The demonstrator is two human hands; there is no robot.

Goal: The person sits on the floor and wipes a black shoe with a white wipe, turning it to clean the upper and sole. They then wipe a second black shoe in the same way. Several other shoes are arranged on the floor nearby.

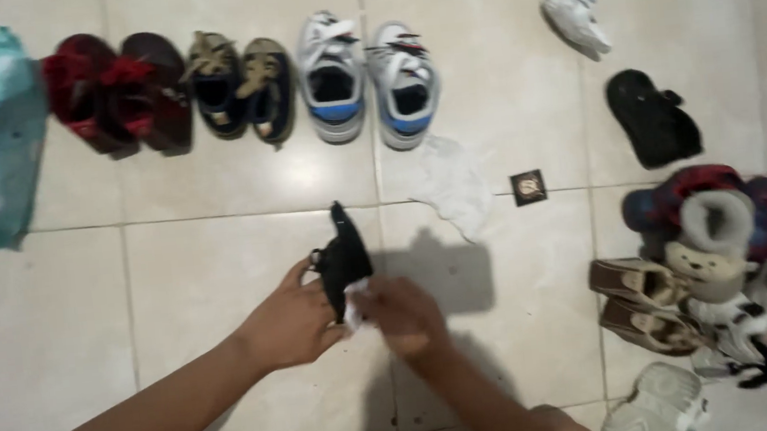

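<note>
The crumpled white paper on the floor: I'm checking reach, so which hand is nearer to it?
Right. The right hand sits just below the white paper; the left hand is farther left.

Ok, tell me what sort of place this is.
Probably a home floor. Pale glossy floor tiles carry a row of small children's shoes, with a loose pile of shoes to one side. Both hands hold a small black shoe.

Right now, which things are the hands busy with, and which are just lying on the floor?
In hand:
- small black shoe, held by left hand and right hand
- white paper wad at the shoe's opening

Lying about:
- red pair
- camouflage pair
- white-and-blue pair
- crumpled white paper
- lone black shoe
- shoe heap
</note>
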